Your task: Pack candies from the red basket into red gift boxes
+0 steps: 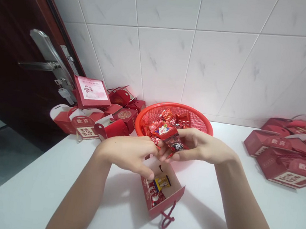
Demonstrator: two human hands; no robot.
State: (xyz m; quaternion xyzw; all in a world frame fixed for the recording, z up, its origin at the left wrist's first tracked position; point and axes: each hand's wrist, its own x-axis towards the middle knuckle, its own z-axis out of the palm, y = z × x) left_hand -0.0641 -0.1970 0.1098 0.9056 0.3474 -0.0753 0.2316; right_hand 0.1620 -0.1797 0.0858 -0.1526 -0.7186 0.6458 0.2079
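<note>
My right hand (203, 148) is closed on several wrapped candies (176, 143) in red and dark wrappers, held above a small red gift box (165, 205). My left hand (128, 153) reaches over the box's far left corner. Its thumb is stretched apart over the opening, and its fingertips are partly hidden close to the candies. The box stands open toward me, with a dark red cord handle (167, 220) hanging at its near end. Inside lie a yellow and blue packet (162, 182) and red-and-white wrapped sweets (154, 193).
Just behind my hands stands a red plastic basket (207, 125) with wrapped sweets. Several red boxes (123, 116) crowd the left by a door handle (40, 64). More red boxes (289, 164) are grouped at the right on the white table (215, 196). A tiled wall (162, 63) rises behind.
</note>
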